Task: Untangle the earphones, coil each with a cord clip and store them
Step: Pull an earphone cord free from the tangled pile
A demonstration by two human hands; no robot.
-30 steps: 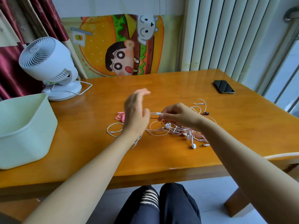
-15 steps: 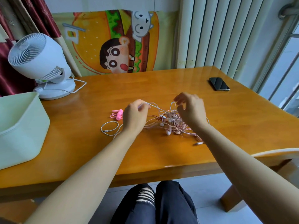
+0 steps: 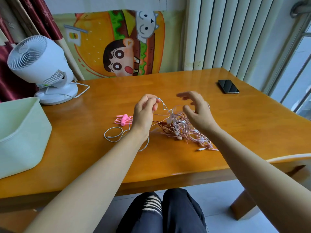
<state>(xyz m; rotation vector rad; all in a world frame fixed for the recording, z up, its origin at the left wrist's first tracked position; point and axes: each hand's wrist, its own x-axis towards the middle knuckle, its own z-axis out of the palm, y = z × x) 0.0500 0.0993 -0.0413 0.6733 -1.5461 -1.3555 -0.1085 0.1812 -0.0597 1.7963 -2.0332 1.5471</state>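
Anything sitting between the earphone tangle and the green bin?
Only low things: the pink coil and a loop of the white cord lie between the tangle and the bin. The left hand, pinching that cord, is there too.

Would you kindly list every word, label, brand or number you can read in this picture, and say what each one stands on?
No text can be read anywhere in the view.
Poster: cartoon figures only; faint marks on the burger are too blurred to read.
Flag on the poster: a burger picture, no letters.
Fan: no legible label.
Phone: dark screen, no marking visible.
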